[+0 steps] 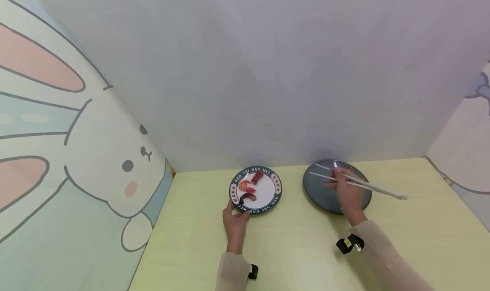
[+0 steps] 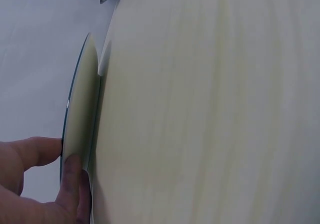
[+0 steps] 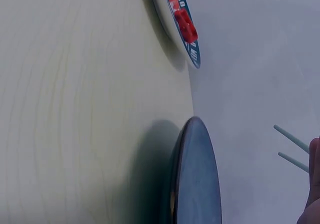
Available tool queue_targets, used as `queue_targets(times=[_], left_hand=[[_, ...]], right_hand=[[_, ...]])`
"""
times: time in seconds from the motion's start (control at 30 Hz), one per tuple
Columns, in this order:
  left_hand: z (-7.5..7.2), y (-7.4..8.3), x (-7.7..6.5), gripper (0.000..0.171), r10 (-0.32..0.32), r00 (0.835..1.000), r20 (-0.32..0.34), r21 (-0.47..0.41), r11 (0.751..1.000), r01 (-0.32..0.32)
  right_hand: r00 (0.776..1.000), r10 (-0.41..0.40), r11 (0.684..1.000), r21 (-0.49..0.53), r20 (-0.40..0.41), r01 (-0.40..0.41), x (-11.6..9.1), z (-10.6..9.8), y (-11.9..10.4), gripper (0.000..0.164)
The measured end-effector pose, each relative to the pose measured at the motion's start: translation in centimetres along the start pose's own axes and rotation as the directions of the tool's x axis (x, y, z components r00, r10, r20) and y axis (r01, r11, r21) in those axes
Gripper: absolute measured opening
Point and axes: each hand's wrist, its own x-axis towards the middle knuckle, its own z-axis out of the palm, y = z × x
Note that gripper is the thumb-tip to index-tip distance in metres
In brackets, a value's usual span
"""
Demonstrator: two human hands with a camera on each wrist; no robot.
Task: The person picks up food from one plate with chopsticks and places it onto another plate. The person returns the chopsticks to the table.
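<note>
In the head view, a white plate with a dark lettered rim (image 1: 274, 197) bears a shrimp (image 1: 246, 186), a red piece of food (image 1: 257, 177) and a dark curved piece (image 1: 248, 197). My left hand (image 1: 235, 223) grips this plate's near left edge; the left wrist view shows thumb and fingers at its rim. My right hand (image 1: 349, 193) holds a pair of pale chopsticks (image 1: 377, 189) above a dark blue-grey plate (image 1: 320, 196). The chopsticks' tips point left, slightly apart, with nothing between them. In the right wrist view the hand is mostly cut off at the right edge.
Both plates stand near the far edge of a pale yellow table (image 1: 291, 248). Behind it rises a grey wall (image 1: 268, 78). A side panel with a painted rabbit (image 1: 103, 155) is on the left, and another painted panel (image 1: 465, 142) on the right.
</note>
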Motion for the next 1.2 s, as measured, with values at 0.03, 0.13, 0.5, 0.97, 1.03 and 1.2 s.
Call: queue_targets(times=[0.03, 0.13, 0.5, 0.97, 1.03, 1.2], left_hand=[[0.0, -0.1, 0.0, 0.084, -0.001, 1.0, 0.0, 0.001, 1.0, 0.001], [0.1, -0.1, 0.0, 0.085, -0.011, 1.0, 0.004, -0.002, 1.0, 0.011], [-0.1, -0.3, -0.3, 0.085, 0.015, 1.0, -0.01, -0.004, 1.0, -0.015], [-0.2, 0.0, -0.5, 0.084, 0.034, 0.999, -0.011, -0.005, 0.999, -0.034], [-0.1, 0.1, -0.6, 0.084, 0.04, 0.999, -0.014, -0.005, 0.999, -0.04], [-0.1, 0.0, -0.5, 0.082, 0.057, 0.998, -0.021, 0.013, 0.998, -0.057]], right_hand=[[1.0, 0.004, 1.0, 0.002, 0.02, -0.004, -0.2, 0.3, 0.1, 0.032], [0.997, -0.016, 1.0, -0.015, 0.07, 0.017, -0.8, 1.1, 0.4, 0.032], [0.976, 0.019, 1.0, -0.002, 0.215, -0.019, -3.5, 4.0, 2.1, 0.031], [0.963, 0.081, 0.996, -0.044, 0.258, -0.072, -5.7, 6.8, 3.0, 0.025], [0.962, 0.084, 0.996, -0.039, 0.26, -0.077, -5.9, 7.1, 3.3, 0.025], [0.958, 0.073, 0.997, -0.029, 0.277, -0.068, -6.5, 7.8, 3.9, 0.025]])
